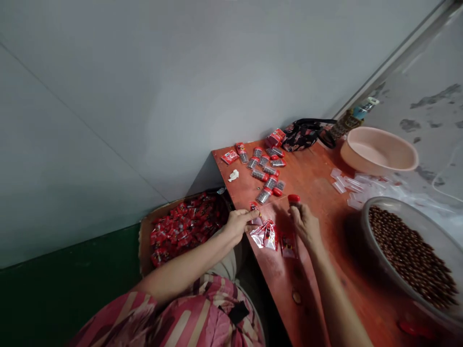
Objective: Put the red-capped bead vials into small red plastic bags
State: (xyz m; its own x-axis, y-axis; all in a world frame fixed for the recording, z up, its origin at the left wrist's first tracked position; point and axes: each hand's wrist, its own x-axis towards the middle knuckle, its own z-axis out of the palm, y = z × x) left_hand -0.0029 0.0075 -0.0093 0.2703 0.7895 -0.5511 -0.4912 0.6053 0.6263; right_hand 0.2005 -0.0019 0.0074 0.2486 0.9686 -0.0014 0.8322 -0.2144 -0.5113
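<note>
My left hand [237, 225], at the near edge of the table, pinches a small clear and red printed packet [255, 214]. Against the other side my right hand [306, 222] is closed round a small bottle with a red cap [293, 198]; its body is mostly hidden by the fingers. Between the hands lie a few red and clear packets [269, 236], and another packet [288, 246] rests just below my right hand. Beyond them several small clear bottles [264, 195] with red caps and dark contents lie scattered on their sides.
Left of the table, a cardboard box [144, 246] holds many red packets. On the red table [311, 299], a grey tub [369, 226] contains brown balls. Behind it are clear plastic tubes [356, 185], a pink basin [379, 166], a bottle [349, 123] and a flowered cloth bag [302, 135].
</note>
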